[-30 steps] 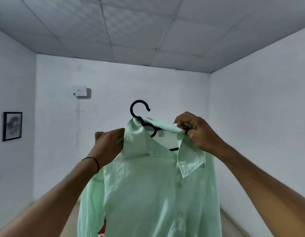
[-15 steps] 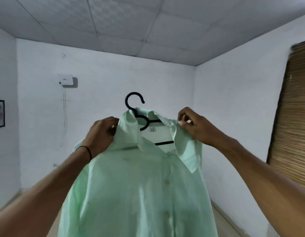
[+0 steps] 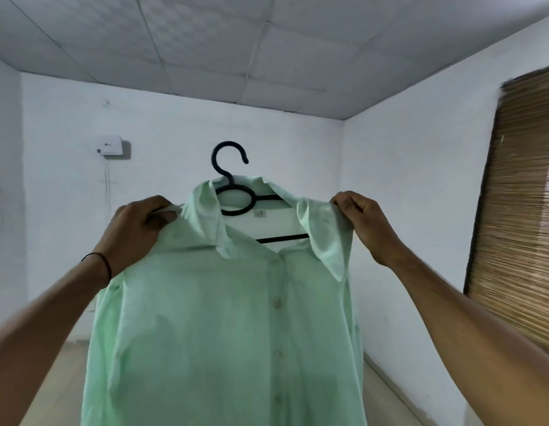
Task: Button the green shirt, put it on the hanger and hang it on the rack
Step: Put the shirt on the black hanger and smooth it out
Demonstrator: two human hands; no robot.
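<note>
Holding one shoulder of the garment up in mid-air, the left hand [image 3: 137, 222] has its fingers curled round the cloth and wears a dark band on its wrist. Between the hands hangs the green shirt [image 3: 224, 318], buttoned down the front as far as shows and already draped over the black hanger [image 3: 236, 213]. The hanger's hook rises above the collar, its open end turned to the right. The shirt's long axis runs straight down, with the collar up and the front toward the camera, while the hanger's bar lies side to side. The right hand [image 3: 359, 222] pinches the other shoulder beside the raised collar flap. By my judgement the hanger step is nearly done, with only the shoulders left to settle. The rack is not in view, so the next move calls for one hand to take the hook's neck and carry it there. A reed blind [image 3: 519, 210] covers the far-right wall.
</note>
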